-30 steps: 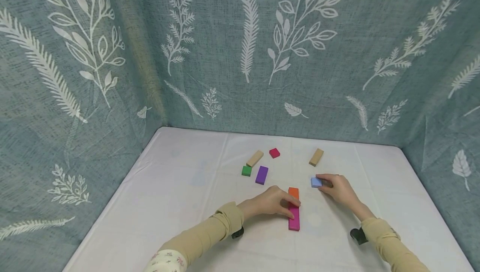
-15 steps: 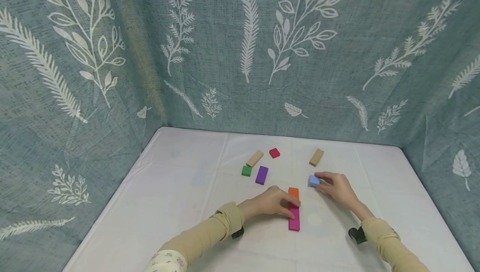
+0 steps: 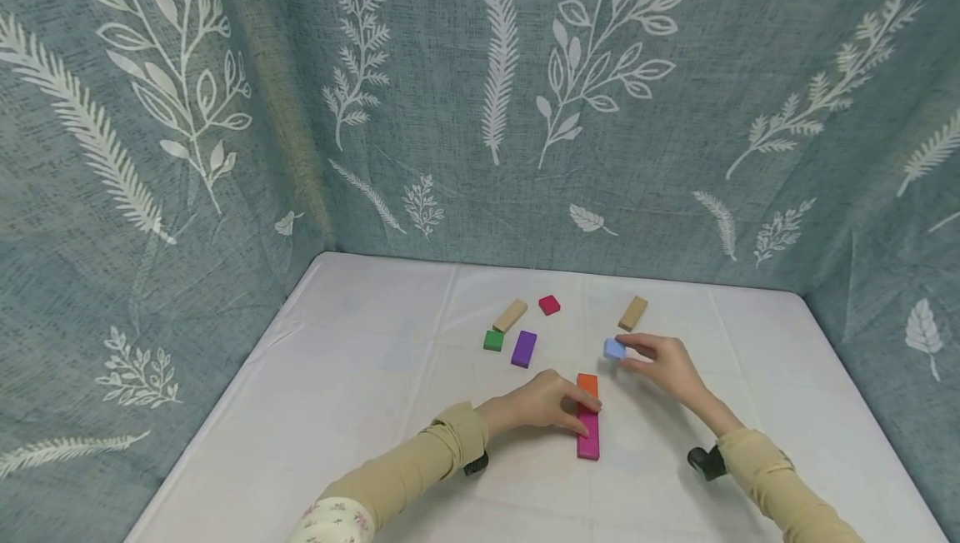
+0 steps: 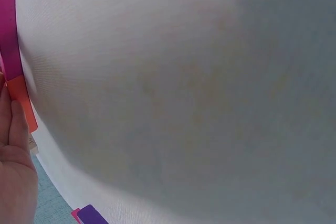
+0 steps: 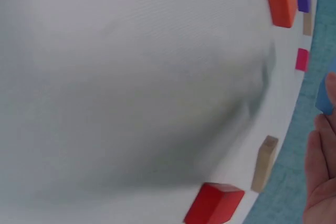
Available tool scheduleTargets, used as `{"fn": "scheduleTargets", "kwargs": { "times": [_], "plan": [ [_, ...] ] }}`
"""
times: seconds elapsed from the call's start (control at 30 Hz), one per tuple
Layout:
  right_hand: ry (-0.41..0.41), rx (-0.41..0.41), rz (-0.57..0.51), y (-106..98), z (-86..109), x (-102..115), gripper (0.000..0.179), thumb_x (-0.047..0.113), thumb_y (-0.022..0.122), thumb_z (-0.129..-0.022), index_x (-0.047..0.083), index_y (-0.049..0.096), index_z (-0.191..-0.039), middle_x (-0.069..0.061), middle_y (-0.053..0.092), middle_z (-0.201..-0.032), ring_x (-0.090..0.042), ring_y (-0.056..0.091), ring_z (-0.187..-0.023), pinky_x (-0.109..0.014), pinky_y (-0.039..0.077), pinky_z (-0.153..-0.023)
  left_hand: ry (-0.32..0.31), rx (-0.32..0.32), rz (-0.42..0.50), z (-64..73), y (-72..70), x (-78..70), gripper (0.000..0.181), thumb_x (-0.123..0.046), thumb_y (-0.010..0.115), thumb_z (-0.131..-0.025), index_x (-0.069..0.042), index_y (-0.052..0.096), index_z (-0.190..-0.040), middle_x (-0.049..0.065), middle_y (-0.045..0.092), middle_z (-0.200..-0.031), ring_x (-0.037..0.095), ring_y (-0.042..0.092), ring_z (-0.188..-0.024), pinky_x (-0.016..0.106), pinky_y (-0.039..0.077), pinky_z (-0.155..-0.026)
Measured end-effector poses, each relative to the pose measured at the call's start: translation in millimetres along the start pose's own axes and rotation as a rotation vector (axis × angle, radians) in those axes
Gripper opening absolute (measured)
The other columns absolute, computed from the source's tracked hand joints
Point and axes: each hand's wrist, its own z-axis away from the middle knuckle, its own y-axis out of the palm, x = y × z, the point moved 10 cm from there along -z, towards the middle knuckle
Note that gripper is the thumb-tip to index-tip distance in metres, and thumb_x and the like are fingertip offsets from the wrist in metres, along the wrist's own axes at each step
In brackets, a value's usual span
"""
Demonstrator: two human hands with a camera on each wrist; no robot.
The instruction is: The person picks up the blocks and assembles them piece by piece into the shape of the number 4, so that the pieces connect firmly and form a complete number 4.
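Note:
My left hand [image 3: 543,401] grips a magenta block [image 3: 588,445] from its sides. The hand's index finger lies across the seam where an orange block [image 3: 587,382] meets it end to end. In the left wrist view the fingers run along the orange block [image 4: 22,103]. My right hand [image 3: 667,364] pinches a small light-blue block [image 3: 614,350] between thumb and fingertips, to the right of and behind the orange block. The right wrist view shows the blue block [image 5: 326,95] at its right edge, with fingers around it.
Behind the hands lie a purple block [image 3: 524,349], a green block [image 3: 492,341], a small crimson block [image 3: 549,305] and two tan blocks, one left [image 3: 511,315], one right [image 3: 633,313]. A red block [image 5: 215,203] shows only in the right wrist view. Leaf-patterned curtains surround the white table [image 3: 360,343].
My right hand has moved left and a little away with the light-blue block, which has turned and come up. My left hand and the magenta and orange blocks have stayed put.

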Motion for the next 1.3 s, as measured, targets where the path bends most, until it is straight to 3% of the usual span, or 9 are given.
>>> {"fn": "scheduleTargets", "kwargs": {
  "times": [0.83,1.3],
  "plan": [
    [-0.052,-0.027,-0.05,-8,-20.6,38,0.037,0.006,0.074,-0.079,-0.001,0.067,-0.114,-0.018,0.069,-0.112,-0.033,0.065,-0.105,-0.044,0.052,-0.086,0.0,0.006,0.004,-1.3,0.7,1.8,0.037,-0.027,0.076,-0.08,-0.016,0.071,-0.114,-0.008,0.07,-0.114,-0.005,0.059,-0.101,0.006,0.042,-0.088],
    [-0.012,0.06,0.023,23,-15.1,16,0.035,0.006,0.075,-0.078,0.0,0.068,-0.112,-0.015,0.07,-0.11,-0.031,0.066,-0.103,-0.04,0.053,-0.086,-0.002,-0.001,-0.018,-1.3,0.6,1.7,0.036,-0.028,0.076,-0.079,-0.017,0.071,-0.113,-0.009,0.071,-0.112,-0.008,0.058,-0.095,0.005,0.041,-0.083]
  ]
}}
